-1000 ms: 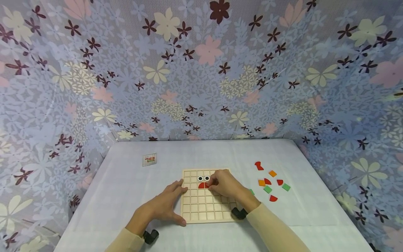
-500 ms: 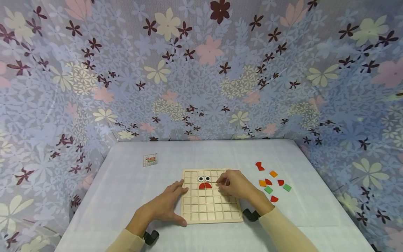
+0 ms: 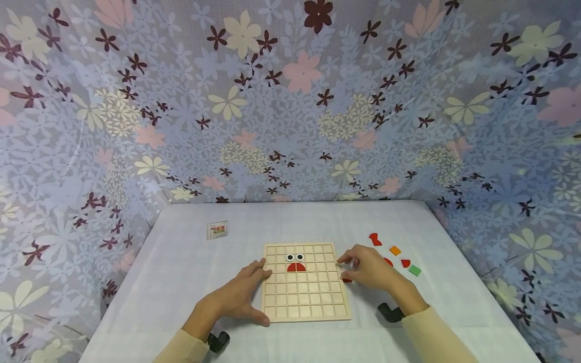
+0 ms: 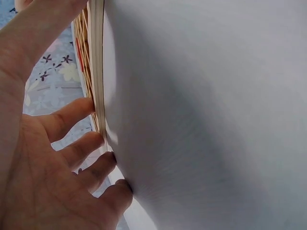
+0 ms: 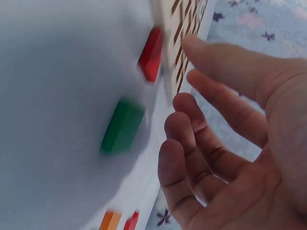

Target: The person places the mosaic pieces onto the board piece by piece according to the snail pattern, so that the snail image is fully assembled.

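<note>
Laying pieces on the board (image 3: 305,297), lower centre of frame, seems in hand. Left hand (image 3: 237,292) touches its left edge, fingers spread; right hand (image 3: 371,265), fingers parted and empty, likely must next pinch the red piece (image 5: 151,55) nearby.

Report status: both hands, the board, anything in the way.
Left hand touching board at left edge. Right hand near right edge, nothing visibly held. Two eye tiles, two red tiles on board. Possible obstruction: loose red piece beside right rim.
</note>
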{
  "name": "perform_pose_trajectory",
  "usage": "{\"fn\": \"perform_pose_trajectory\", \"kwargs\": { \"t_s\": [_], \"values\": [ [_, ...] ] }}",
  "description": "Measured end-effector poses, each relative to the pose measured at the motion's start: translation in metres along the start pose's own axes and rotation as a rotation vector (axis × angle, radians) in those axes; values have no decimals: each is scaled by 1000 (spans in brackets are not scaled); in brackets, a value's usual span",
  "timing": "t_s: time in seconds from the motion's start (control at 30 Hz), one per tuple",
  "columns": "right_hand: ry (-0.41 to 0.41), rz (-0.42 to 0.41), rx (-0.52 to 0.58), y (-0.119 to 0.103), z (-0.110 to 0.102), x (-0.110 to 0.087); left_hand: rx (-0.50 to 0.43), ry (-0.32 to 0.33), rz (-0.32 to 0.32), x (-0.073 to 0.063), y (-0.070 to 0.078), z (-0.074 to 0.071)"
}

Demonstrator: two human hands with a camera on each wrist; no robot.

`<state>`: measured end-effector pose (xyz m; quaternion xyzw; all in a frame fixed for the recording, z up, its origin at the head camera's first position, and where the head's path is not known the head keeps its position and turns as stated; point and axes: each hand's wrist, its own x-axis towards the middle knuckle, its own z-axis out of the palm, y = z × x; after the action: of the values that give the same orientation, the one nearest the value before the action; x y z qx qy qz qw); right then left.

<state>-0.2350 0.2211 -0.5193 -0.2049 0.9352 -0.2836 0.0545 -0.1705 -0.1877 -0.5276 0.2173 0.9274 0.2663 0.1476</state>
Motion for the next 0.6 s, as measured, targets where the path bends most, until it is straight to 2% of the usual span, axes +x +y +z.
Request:
{"fn": "perform_pose_trajectory", "kwargs": {
  "t_s": [0.3,0.6],
  "values": [
    [-9,-7,-13,29,-10,-18,-15,1,-9,-2,2,-2],
    [-40,41,-11,40,-14,-27,-13,0,-20,-2,1,-1]
  ]
}}
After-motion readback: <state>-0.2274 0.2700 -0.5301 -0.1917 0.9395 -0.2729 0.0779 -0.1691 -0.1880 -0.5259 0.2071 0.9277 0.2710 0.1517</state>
